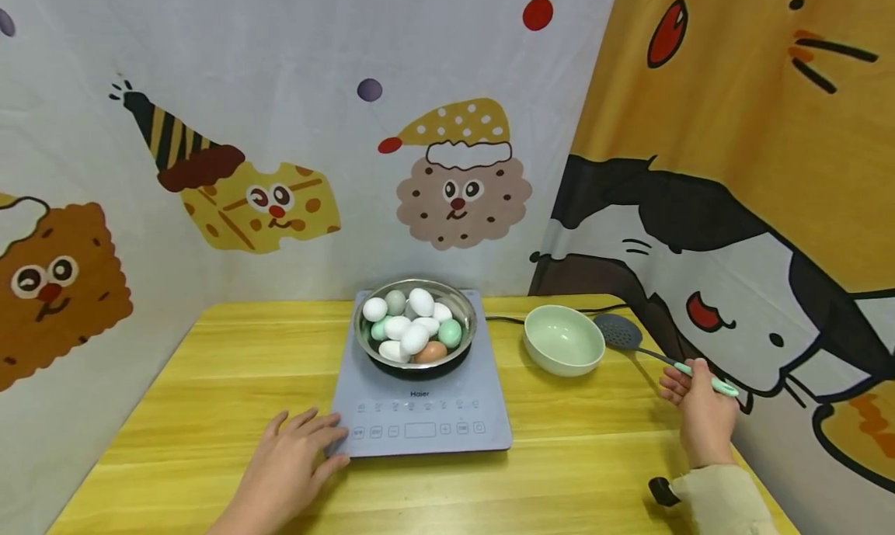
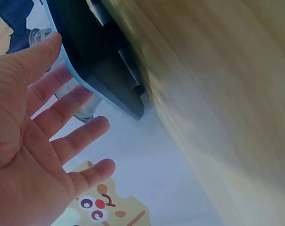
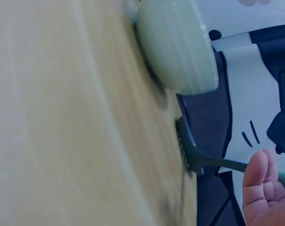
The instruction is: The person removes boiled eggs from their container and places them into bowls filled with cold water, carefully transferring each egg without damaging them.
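Head view, skimmer [image 1: 620, 333], seemingly in right hand [image 1: 706, 415]

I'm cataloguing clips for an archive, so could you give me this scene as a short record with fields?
Left hand: fingers spread, at the near left corner of the flat, rectangular grey cooktop
Right hand: holds a dark grey, green-handled perforated skimmer
Vessel: round silver metal pan on the cooktop's far half
Contents: oval eggs, mostly white, some green, one brown
Between cooktop and skimmer: round pale green bowl
Surface: yellow wood-grain table
Backdrop: cloth printed with cartoon figures
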Demonstrator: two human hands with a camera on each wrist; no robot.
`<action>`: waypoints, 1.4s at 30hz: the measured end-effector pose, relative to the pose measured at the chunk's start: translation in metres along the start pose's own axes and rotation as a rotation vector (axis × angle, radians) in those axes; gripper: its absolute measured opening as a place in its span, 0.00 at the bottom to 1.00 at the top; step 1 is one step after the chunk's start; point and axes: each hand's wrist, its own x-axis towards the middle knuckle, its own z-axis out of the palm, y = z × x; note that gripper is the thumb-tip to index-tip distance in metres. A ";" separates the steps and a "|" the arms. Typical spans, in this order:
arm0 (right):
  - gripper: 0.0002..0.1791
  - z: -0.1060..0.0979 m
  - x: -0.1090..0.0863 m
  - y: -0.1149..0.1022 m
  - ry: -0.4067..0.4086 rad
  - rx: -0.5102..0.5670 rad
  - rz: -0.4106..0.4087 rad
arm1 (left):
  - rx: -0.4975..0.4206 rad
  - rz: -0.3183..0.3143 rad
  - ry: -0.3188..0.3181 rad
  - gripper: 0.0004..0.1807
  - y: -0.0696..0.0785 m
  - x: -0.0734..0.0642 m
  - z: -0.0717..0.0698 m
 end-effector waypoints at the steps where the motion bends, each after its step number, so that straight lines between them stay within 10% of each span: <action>1: 0.21 0.002 0.000 -0.003 0.003 -0.004 0.003 | 0.000 -0.003 -0.002 0.20 0.000 -0.001 0.000; 10: 0.20 0.021 -0.022 -0.054 -0.047 0.032 -0.191 | -0.002 0.005 0.034 0.19 -0.005 -0.003 -0.002; 17: 0.20 0.068 -0.077 -0.087 -0.306 0.006 -0.329 | -0.002 0.010 0.063 0.18 -0.007 -0.002 -0.005; 26: 0.23 0.135 -0.132 -0.074 -0.719 -0.134 -0.525 | -0.020 0.004 0.055 0.17 -0.001 0.000 -0.003; 33: 0.17 0.169 -0.141 -0.052 -0.843 -0.378 -0.743 | -0.048 -0.018 0.053 0.16 0.004 -0.001 -0.003; 42: 0.17 0.180 -0.133 -0.043 -0.936 -0.443 -0.829 | -0.084 -0.042 0.051 0.15 0.005 -0.005 -0.002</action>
